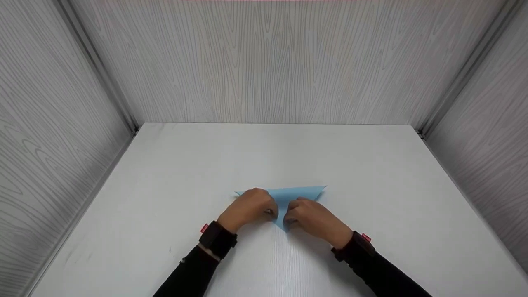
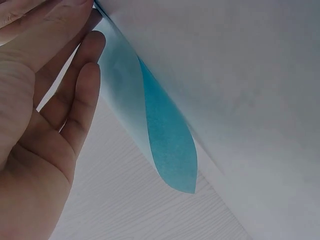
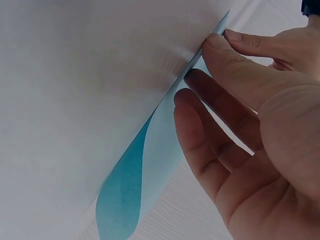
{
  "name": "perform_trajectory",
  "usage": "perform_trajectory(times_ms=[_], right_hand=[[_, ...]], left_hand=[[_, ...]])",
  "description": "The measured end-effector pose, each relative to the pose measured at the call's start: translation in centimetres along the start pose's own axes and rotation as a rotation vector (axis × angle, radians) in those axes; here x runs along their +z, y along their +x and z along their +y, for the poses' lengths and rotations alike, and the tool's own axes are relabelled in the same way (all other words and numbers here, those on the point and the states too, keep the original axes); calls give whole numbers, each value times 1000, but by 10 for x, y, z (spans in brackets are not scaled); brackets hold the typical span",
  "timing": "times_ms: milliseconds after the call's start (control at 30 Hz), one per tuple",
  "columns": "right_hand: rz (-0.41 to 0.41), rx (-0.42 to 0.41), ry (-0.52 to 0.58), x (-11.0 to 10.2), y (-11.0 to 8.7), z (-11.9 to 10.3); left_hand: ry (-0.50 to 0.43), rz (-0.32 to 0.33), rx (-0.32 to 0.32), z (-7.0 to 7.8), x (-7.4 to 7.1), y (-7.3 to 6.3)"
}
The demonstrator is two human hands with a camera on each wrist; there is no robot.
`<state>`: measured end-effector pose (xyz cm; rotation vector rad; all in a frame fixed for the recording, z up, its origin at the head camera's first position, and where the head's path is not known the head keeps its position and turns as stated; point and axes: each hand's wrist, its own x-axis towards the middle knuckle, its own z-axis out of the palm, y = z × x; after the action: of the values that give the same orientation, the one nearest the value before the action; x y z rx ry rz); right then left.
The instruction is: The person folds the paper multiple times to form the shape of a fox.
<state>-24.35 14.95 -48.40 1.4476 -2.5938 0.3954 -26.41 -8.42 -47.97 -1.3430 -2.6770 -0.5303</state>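
A sheet of light blue paper [image 1: 296, 193], folded to a triangle, lies on the white table with one corner towards me. My left hand [image 1: 253, 206] pinches its left edge near that corner; the fingertips are partly cut off in the left wrist view. Opposite it, my right hand [image 1: 311, 216] pinches the right edge between thumb and fingers. Seen from the left wrist, the paper's layers [image 2: 171, 145] bow apart into a loose loop. A similar open curl of paper [image 3: 122, 200] shows beside the right hand [image 3: 295, 135].
The white tabletop [image 1: 165, 173] stretches around the paper. Grey wood-grain panels stand at the back [image 1: 268, 62], on the left [image 1: 49, 123] and on the right [image 1: 486, 144]. Dark bands [image 1: 218, 239] are strapped round both wrists.
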Motion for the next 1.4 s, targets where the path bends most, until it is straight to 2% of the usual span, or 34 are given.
perform_trajectory(times_ms=[167, 367, 500, 700, 1000, 1400], right_hand=[[4, -3, 25, 1, 0, 0], [-9, 9, 39, 1, 1, -2], [-20, 12, 37, 0, 2, -4], [-23, 3, 38, 0, 2, -2], [-37, -14, 35, 0, 1, -2], [-49, -19, 29, -1, 0, -1]], left_hand=[[47, 25, 50, 0, 1, -2], [129, 27, 76, 3, -1, -7], [149, 30, 87, 4, -1, -9], [178, 73, 130, 3, 0, -10], [162, 62, 104, 3, 1, -9], [172, 73, 117, 4, 2, -8]])
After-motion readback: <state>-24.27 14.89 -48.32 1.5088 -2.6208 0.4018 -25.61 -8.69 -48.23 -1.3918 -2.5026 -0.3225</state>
